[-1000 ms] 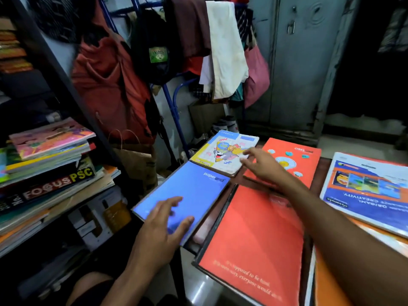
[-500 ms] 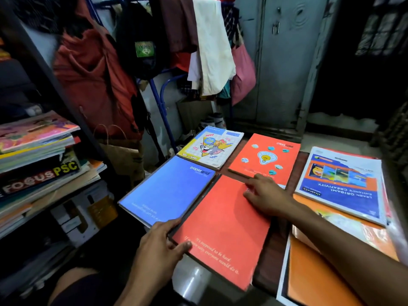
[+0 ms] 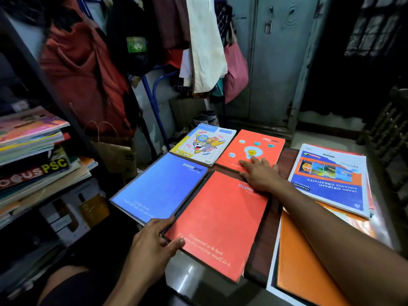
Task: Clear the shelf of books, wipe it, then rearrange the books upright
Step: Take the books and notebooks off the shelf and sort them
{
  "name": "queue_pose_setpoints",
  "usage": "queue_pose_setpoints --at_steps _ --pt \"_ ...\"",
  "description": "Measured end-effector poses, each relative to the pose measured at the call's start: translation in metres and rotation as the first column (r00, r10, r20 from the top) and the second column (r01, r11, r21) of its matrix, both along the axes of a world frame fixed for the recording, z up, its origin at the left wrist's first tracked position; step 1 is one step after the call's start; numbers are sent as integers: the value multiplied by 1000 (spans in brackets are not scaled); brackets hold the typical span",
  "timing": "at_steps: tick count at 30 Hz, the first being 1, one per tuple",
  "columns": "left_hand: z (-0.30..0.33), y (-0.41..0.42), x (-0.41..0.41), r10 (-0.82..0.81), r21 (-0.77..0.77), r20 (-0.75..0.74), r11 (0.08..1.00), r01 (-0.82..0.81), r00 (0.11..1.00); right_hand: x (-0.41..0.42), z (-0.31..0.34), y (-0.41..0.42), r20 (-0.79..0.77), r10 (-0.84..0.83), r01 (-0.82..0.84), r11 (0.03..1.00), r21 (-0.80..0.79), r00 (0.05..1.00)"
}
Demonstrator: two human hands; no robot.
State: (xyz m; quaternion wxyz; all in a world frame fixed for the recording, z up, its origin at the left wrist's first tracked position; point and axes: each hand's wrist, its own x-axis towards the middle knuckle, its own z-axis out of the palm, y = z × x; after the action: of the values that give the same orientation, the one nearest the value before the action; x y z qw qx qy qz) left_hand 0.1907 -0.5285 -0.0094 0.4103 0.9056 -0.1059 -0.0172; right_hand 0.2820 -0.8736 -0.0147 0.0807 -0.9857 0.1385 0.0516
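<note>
Several notebooks lie flat on a small table [image 3: 284, 164]. A large red notebook [image 3: 218, 221] lies in front, a blue notebook [image 3: 161, 186] to its left. Behind them are a cartoon-cover notebook [image 3: 205, 143] and an orange bulb-cover notebook [image 3: 260, 146]. My left hand [image 3: 154, 239] grips the red notebook's near left corner, thumb on the cover. My right hand [image 3: 258, 173] lies flat with straight fingers across the red notebook's far edge and the bulb notebook's near edge. An origami book [image 3: 331, 180] tops a pile at right. An orange book [image 3: 304, 257] lies under my right forearm.
A dark shelf at left holds a flat stack of books [image 3: 33, 151], with boxes [image 3: 72, 208] below. Clothes [image 3: 205, 40] and a red bag [image 3: 81, 69] hang on a blue rack behind the table. A grey metal cupboard [image 3: 280, 62] stands at the back.
My left hand left the blue notebook and took the red notebook's corner. My right hand drew back from the cartoon notebook, then moved up onto the bulb notebook's edge. The view shifted right.
</note>
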Motion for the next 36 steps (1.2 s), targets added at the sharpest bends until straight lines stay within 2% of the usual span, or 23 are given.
queue_pose_setpoints --at_steps 14,17,19,21,22,23,25,26,27,28,30,31,33,35,36 --pt "-10 0 10 -32 85 33 996 29 999 -10 7 -7 -57 13 -11 999 36 998" --pt "-4 0 8 -52 136 52 990 45 997 -13 8 -6 -5 -9 10 992 127 1000" --pt "2 0 8 -72 282 52 958 55 996 -22 13 -17 119 -79 54 978 200 990" --pt "11 -3 6 -105 571 110 820 23 988 -40 22 -38 226 -131 88 978 190 965" --pt "17 -7 3 -140 651 160 759 2 977 -55 26 -52 247 -162 128 981 148 955" --pt "20 -14 0 -184 653 227 757 -9 956 -72 29 -68 235 -224 205 973 103 946" --pt "26 -32 -11 -285 527 340 847 70 896 -107 29 -106 147 -405 402 914 54 902" --pt "28 -43 -18 -354 461 348 871 170 868 -121 25 -126 99 -475 472 880 55 874" --pt "30 -55 -26 -457 403 314 858 319 832 -135 19 -141 73 -509 505 861 64 858" --pt "29 -67 -35 -578 361 264 802 477 772 -144 12 -153 67 -511 505 859 84 857" --pt "21 -93 -53 -801 404 157 585 703 577 -157 -1 -159 83 -492 479 867 137 867" --pt "18 -105 -59 -871 458 114 472 753 477 -160 -6 -157 100 -493 474 864 168 864" --pt "7 -119 -65 -934 536 36 319 782 356 -168 -11 -146 178 -499 459 860 222 848" --pt "-10 -120 -63 -959 620 74 258 741 273 -180 -11 -130 315 -487 440 873 211 815" --pt "-18 -118 -62 -958 647 136 279 710 252 -188 -12 -121 374 -455 420 890 176 808"
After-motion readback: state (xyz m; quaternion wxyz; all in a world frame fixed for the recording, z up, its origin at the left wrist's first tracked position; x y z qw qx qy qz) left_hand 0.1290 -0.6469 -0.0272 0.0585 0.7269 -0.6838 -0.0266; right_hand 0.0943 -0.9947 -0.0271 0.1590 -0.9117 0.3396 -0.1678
